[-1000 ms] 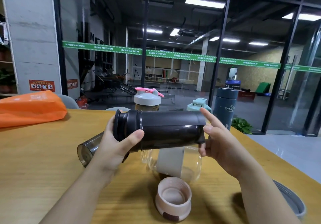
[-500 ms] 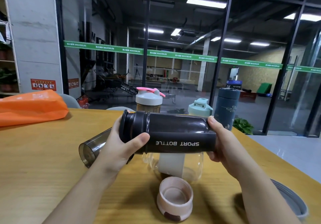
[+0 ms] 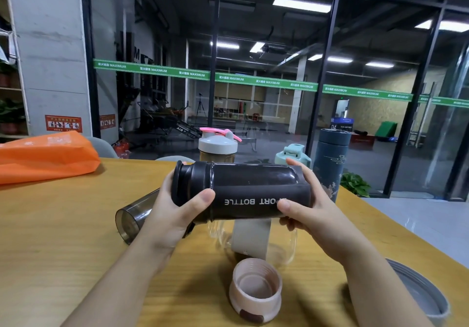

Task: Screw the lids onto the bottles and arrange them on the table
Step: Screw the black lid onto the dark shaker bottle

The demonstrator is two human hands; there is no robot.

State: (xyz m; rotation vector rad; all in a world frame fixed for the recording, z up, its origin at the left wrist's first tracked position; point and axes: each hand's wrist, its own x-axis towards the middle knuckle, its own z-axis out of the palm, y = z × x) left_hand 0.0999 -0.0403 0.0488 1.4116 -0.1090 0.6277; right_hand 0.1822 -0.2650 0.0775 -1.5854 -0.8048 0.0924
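Sport bottle (image 3: 253, 192) held sideways at mid-frame, lid (image 3: 190, 182) being twisted on.

Left hand (image 3: 172, 215) curls its fingers round the lid end; right hand (image 3: 312, 207), which a second ago only braced the base with a finger straight, now wraps fingers and thumb round the body, so the lettering has rolled into view, suggesting tightening is under way. Below, on the bench (image 3: 50, 225), a pink lid (image 3: 255, 292) lies open side up, not yet fitted.
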